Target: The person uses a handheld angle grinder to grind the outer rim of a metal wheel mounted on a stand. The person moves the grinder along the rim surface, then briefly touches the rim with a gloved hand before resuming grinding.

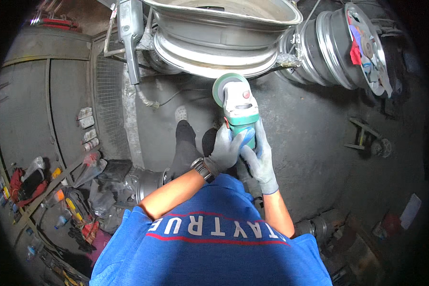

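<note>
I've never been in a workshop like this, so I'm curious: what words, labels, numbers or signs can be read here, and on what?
Blue shirt: large white lettering between red lines, legible, but I won't copy its wording.
Angle grinder: any markings are too small to read.
White containers at left: any labels are too small and blurred to read.

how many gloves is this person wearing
2: one on the left hand, one on the right hand, both holding the green-and-white angle grinder.
</note>
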`<state>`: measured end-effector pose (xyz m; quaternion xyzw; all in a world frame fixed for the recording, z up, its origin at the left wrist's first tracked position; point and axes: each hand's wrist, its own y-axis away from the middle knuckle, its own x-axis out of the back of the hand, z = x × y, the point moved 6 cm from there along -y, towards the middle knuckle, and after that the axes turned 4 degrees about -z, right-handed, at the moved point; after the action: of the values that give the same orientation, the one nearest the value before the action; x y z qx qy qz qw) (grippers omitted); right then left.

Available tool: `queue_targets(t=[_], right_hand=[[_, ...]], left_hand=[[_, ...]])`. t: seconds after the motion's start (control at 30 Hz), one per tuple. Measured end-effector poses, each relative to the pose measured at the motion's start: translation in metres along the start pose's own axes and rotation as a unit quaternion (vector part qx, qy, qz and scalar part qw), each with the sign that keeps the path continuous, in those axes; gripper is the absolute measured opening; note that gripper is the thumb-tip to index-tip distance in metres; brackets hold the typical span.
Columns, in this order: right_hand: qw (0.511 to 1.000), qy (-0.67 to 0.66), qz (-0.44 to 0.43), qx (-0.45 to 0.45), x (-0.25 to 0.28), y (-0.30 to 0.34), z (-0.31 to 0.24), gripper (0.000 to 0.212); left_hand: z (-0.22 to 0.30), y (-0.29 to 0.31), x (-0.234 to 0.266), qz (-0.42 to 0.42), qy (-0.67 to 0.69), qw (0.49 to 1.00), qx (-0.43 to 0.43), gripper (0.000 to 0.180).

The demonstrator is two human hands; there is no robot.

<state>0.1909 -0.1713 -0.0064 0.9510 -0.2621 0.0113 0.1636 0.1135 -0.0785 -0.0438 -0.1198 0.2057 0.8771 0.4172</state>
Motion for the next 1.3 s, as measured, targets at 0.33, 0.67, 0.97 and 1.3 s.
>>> queue_targets(t=[0.33, 0.67, 0.97, 1.3], right_hand=[[1.0, -0.023, -0.003, 0.009, 0.002, 0.002, 0.005, 0.086], [0.995, -0.088, 0.036, 0.0, 0.011, -0.001, 0.006, 0.085], [0.997, 0.06, -0.038, 0.03, -0.03, -0.004, -0.022, 0.091], [0.996, -0.06, 0.058, -0.014, -0.003, 0.003, -0.01, 0.083]], left_hand=[[-0.015, 0.002, -0.007, -0.035, 0.002, 0.999, -0.007, 0.049], [-0.006, -0.015, -0.011, -0.062, -0.139, 0.986, -0.065, 0.043], [-0.014, 0.016, 0.029, 0.004, 0.12, 0.992, 0.04, 0.042], [-0.004, -0.008, -0.005, -0.088, -0.026, 0.996, 0.01, 0.041]])
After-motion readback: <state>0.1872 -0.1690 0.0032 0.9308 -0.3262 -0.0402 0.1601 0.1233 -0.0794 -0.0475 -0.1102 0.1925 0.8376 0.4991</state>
